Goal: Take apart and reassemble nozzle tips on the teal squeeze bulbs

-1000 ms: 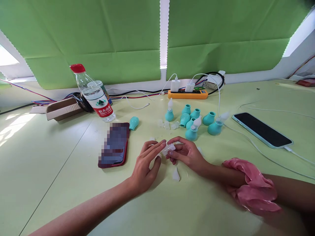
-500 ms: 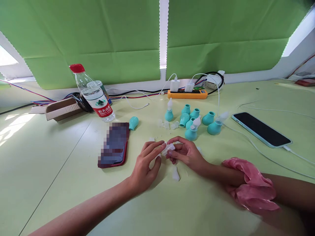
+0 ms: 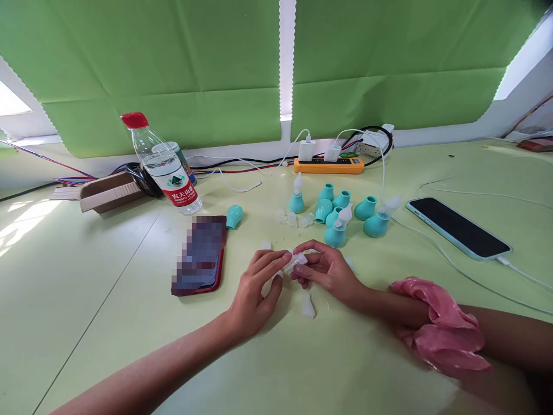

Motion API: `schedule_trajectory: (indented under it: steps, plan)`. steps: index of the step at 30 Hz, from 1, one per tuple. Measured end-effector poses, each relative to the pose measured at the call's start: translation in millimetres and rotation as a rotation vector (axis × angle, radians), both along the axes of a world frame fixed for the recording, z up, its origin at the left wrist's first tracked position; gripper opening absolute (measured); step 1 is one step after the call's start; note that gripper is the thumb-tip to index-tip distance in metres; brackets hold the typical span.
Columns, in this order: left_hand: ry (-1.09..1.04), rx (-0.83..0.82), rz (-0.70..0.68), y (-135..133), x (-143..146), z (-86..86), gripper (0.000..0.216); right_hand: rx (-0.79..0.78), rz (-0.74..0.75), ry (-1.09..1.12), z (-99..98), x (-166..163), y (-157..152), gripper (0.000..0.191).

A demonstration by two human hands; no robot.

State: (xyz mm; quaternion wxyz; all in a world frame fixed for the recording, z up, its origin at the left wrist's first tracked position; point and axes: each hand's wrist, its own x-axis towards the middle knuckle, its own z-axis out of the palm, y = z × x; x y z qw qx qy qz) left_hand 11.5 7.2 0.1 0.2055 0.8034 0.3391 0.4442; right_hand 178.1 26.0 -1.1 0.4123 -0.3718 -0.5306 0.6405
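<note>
Between my two hands, just above the table, is a small translucent white rubbery piece. My right hand pinches it between thumb and fingers. Bent over its left end, my left hand grips it with thumb and fingertips, which partly hide it. A flat translucent scrap lies on the table below the hands. More translucent bits lie beyond them. Several turquoise bulbs stand or lie behind my right hand. Some, such as the turquoise bulb at the back, carry a clear pointed tip.
A lone turquoise bulb lies by a red-cased phone on the left. Behind are a water bottle, a cardboard box and an orange power strip. At right, a second phone trails a white charging cable.
</note>
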Motion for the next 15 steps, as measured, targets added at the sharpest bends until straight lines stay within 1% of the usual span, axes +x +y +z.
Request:
schedule_trajectory:
  steps: [15]
  plan:
    - [-0.013, -0.011, -0.023, 0.3, 0.0, -0.6, 0.039, 0.015, -0.002, -0.016, -1.3, 1.4, -0.4, 0.035]
